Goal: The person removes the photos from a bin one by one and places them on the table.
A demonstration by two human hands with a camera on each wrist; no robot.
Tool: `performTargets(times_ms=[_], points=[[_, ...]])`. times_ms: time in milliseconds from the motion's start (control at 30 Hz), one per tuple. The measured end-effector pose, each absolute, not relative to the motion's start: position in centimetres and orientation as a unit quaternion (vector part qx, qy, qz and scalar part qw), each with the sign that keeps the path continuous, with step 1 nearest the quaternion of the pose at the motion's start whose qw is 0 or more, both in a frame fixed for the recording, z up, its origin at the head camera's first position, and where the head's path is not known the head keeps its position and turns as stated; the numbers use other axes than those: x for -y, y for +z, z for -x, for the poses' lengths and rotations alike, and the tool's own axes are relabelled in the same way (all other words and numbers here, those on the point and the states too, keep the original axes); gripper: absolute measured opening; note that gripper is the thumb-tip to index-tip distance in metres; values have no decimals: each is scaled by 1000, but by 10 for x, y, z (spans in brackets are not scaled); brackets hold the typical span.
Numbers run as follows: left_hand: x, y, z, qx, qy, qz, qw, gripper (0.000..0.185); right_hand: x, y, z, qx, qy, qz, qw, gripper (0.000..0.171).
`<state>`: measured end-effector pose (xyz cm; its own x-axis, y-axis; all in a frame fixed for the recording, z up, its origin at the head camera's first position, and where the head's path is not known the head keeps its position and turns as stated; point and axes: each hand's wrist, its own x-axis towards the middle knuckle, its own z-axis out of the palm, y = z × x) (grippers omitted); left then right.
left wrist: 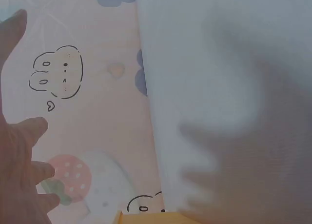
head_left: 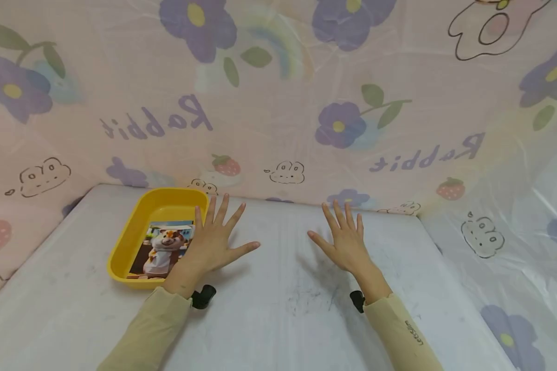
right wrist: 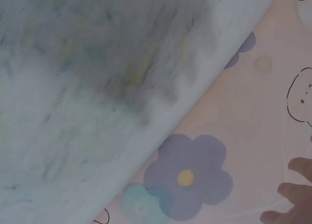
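Fingers of left hand [head_left: 213, 242] and right hand [head_left: 348, 242] spread over desk [head_left: 283, 309], yellow tray [head_left: 120, 252] beside left fingers, seen whole from head only.

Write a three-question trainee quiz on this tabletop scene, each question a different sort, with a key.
1. True or false: the left hand grips the yellow tray.
2. Multiple choice: the picture card lies (A) on the bare table, (B) inside the yellow tray, (C) under the right hand.
3. Fill in: the right hand has its fingers ____ over the white table.

Key:
1. False; its fingers are spread and curl round nothing.
2. B.
3. Spread.
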<state>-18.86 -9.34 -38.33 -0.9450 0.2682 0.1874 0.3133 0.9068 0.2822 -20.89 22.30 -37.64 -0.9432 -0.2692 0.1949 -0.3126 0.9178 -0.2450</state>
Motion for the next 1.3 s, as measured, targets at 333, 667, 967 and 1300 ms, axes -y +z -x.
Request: performTargets(times_ms=[333, 667, 967, 1300], points=[[108, -385, 186, 970, -168, 156, 78, 89, -213, -383, 212, 955, 194, -194, 114, 74], [142, -384, 176, 954, -192, 183, 139, 48, -199, -387, 217, 932, 241, -244, 119, 57], [185, -392, 169, 911, -145, 243, 299, 19, -180, -393, 215, 932, 263, -250, 0, 54], [229, -385, 163, 937, -131, 170, 277, 15, -158, -394, 218, 921, 269, -283, -10, 51]])
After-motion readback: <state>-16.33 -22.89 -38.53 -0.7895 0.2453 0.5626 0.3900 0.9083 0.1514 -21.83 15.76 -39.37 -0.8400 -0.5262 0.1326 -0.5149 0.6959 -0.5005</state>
